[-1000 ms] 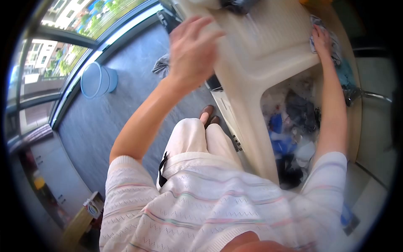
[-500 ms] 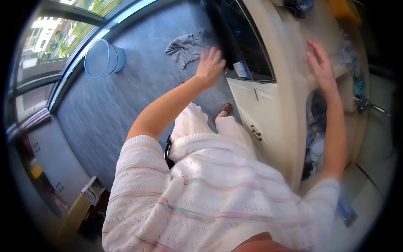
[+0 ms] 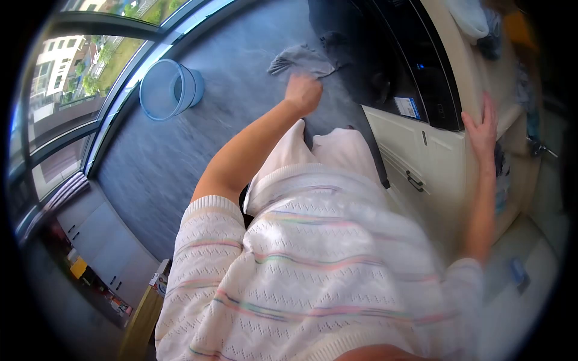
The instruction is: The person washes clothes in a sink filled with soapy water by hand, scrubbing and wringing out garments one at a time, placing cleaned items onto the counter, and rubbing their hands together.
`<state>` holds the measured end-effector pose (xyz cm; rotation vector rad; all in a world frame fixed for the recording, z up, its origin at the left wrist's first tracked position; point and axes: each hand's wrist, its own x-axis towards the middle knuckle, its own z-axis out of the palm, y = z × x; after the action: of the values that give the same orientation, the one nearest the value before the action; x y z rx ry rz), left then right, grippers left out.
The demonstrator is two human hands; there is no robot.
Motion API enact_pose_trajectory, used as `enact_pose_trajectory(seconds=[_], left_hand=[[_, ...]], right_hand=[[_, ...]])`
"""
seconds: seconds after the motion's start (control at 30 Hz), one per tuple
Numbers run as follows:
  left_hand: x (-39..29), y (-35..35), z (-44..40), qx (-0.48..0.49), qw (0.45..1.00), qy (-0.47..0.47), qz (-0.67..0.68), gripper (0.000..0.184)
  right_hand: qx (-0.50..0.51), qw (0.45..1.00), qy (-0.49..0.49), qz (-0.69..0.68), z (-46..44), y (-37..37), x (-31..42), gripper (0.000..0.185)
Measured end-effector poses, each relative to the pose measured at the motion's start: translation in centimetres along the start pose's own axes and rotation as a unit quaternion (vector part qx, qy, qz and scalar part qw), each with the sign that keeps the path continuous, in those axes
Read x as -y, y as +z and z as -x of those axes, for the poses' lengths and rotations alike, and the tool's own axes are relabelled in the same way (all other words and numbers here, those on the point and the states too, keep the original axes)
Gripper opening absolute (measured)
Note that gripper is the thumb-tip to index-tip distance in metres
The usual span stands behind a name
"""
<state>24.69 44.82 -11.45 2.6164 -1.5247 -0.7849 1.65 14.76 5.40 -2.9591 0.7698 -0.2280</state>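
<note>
My left hand [image 3: 304, 94] is held out in front of me, its fingers curled closed, slightly blurred. Whatever it might hold is hidden. From my view it overlaps the lower edge of a crumpled grey cloth [image 3: 299, 60] lying on the dark floor; whether they touch I cannot tell. My right hand [image 3: 481, 129] lies on the edge of the light-coloured countertop [image 3: 453, 39], fingers stretched and thumb apart. It is beside the corner of a black-fronted appliance [image 3: 415, 54], which carries a blue-and-white label [image 3: 407, 108].
A blue bucket [image 3: 162, 90] stands by the large window [image 3: 72, 90]. White cabinet doors [image 3: 400, 144] are below the appliance. Grey cupboards [image 3: 108, 246] are at lower left. A white bag [image 3: 466, 18] sits on the counter. A metal tap-like fitting [image 3: 542, 147] is at far right.
My left hand has gone from spread fingers to a closed fist. My right hand has come down onto the counter edge. The view has turned, shifting the room rightward.
</note>
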Motion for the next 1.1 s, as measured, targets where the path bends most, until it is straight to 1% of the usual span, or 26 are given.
enact_pose_trajectory(seconds=[0.03, 0.23, 0.3, 0.43, 0.53, 0.6, 0.73, 0.87, 0.97, 1.07, 1.1], left_hand=[[0.6, 0.0, 0.1, 0.022, 1.0, -0.011, 0.02, 0.015], [3.9, 0.1, 2.0, 0.061, 0.996, -0.056, 0.017, 0.016], [4.6, -0.5, 2.6, 0.029, 0.997, -0.069, 0.026, 0.016], [5.9, -1.2, 3.3, -0.025, 0.994, -0.096, 0.047, 0.016], [6.2, -2.5, 4.4, -0.037, 0.99, -0.119, 0.063, 0.016], [7.2, -1.8, 5.1, -0.017, 0.989, -0.129, 0.065, 0.017], [8.9, 1.7, 5.5, 0.04, 0.986, -0.145, 0.068, 0.018], [6.7, 2.3, 5.3, 0.002, 0.99, -0.136, 0.046, 0.019], [4.1, 1.7, 3.8, -0.115, 0.986, -0.103, 0.066, 0.017], [1.0, 0.5, 1.8, -0.166, 0.981, -0.026, 0.096, 0.015], [-0.1, -0.4, 1.4, -0.168, 0.981, -0.001, 0.094, 0.015]], right_hand=[[-0.003, 1.0, -0.003, 0.004, -0.1, 0.0, 0.0, 0.063], [-0.009, 1.0, -0.007, 0.001, -0.1, 0.0, -0.2, 0.064], [-0.012, 1.0, -0.002, -0.019, -0.1, 0.0, -0.2, 0.064], [-0.009, 1.0, 0.0, -0.002, -0.1, 0.2, -0.9, 0.066], [-0.007, 1.0, 0.001, 0.019, -0.1, 0.5, -1.3, 0.067], [0.003, 1.0, -0.005, 0.027, -0.1, 0.4, -1.4, 0.067], [0.012, 1.0, 0.021, 0.007, 0.4, 0.3, -1.2, 0.066], [0.011, 1.0, 0.012, -0.008, 0.0, 0.3, -1.4, 0.065], [0.014, 0.999, 0.011, -0.036, 0.1, 0.7, -1.4, 0.064], [0.014, 0.999, 0.02, -0.044, 0.2, 0.5, -1.3, 0.064], [0.012, 0.999, 0.023, -0.045, 0.2, 0.5, -1.3, 0.064]])
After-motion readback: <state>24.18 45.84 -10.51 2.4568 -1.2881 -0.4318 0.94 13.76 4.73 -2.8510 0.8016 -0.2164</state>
